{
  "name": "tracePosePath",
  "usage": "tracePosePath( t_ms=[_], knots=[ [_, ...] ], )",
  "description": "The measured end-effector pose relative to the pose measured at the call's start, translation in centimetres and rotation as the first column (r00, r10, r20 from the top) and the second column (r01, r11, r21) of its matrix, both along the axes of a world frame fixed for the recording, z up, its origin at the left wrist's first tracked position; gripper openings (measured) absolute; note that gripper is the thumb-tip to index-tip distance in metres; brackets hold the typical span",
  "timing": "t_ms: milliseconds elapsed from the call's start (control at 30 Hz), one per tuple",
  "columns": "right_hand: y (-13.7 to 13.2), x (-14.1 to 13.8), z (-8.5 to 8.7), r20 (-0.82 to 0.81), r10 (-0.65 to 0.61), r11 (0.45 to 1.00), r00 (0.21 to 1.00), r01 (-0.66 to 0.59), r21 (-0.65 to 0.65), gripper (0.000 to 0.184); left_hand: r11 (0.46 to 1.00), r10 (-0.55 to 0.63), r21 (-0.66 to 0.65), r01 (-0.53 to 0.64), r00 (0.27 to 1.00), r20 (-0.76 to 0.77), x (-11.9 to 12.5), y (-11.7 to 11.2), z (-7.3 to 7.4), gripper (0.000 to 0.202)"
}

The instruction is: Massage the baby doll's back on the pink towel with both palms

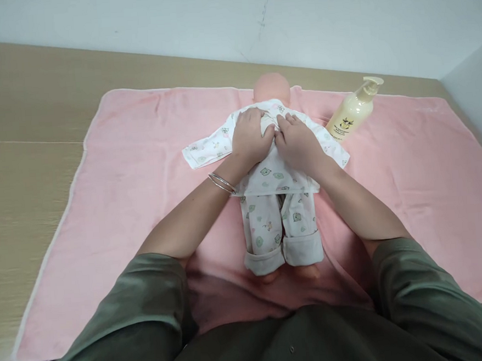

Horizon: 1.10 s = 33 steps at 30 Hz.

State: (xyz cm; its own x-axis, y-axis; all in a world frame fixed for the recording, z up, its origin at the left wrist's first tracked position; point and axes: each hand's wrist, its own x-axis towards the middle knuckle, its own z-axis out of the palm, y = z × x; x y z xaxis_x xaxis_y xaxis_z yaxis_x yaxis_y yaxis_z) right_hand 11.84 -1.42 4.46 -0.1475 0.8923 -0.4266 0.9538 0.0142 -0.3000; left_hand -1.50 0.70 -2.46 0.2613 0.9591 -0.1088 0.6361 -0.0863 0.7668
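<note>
Centrally, left hand, right hand, fingers pinching shirt on doll, lotion bottle near, pink towel beneath

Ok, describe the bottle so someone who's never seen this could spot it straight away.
Find the pink blanket spread over the wooden table, with a doll lying in its middle. Just right of the doll's head, near the blanket's far edge, is the bottle. It is the only container there: cream-coloured, with a pump top and a small cartoon label.
</note>
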Motion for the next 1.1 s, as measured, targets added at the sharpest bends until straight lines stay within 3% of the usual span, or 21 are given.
tracePosePath(
  t_ms=[200, 367, 500, 733, 967, 1100],
  knots=[
    [1.3, 1.5, -1.7, -0.038, -0.063, 0.998, 0.997, 0.063, -0.004, 0.057, 1.000, 0.012, 0.024, -0.012, 1.000, -0.016, 0.3, -0.5, 0.1, 0.031],
    [0.7, 0.7, -1.8, -0.006, -0.069, 0.998, 0.998, 0.069, 0.016, 0.059, 1.000, 0.009, 0.006, -0.009, 1.000, -0.027, 0.2, -0.4, 0.4, 0.033],
    [0.6, 0.6, -1.7, 0.036, -0.062, 0.998, 0.997, 0.062, 0.010, 0.059, 0.999, 0.013, 0.037, -0.013, 1.000, -0.014, 0.3, -0.6, -0.2, 0.035],
    [1.4, 1.9, -2.4, -0.062, -0.076, 0.997, 0.995, 0.076, 0.006, 0.055, 0.998, 0.062, 0.025, -0.062, 0.998, -0.009, 1.1, -2.1, -0.6, 0.048],
    [-0.7, -0.2, -1.3, 0.003, -0.065, 0.995, 0.998, 0.065, 0.070, 0.055, 0.999, 0.020, -0.040, -0.020, 1.000, -0.004, 0.6, -0.7, -0.6, 0.045],
    [-0.1, 0.1, -0.5, -0.012, -0.024, 0.999, 1.000, 0.024, 0.026, 0.055, 1.000, 0.021, -0.009, -0.021, 1.000, 0.004, 0.7, -0.8, -0.8, 0.045]
  ],
)
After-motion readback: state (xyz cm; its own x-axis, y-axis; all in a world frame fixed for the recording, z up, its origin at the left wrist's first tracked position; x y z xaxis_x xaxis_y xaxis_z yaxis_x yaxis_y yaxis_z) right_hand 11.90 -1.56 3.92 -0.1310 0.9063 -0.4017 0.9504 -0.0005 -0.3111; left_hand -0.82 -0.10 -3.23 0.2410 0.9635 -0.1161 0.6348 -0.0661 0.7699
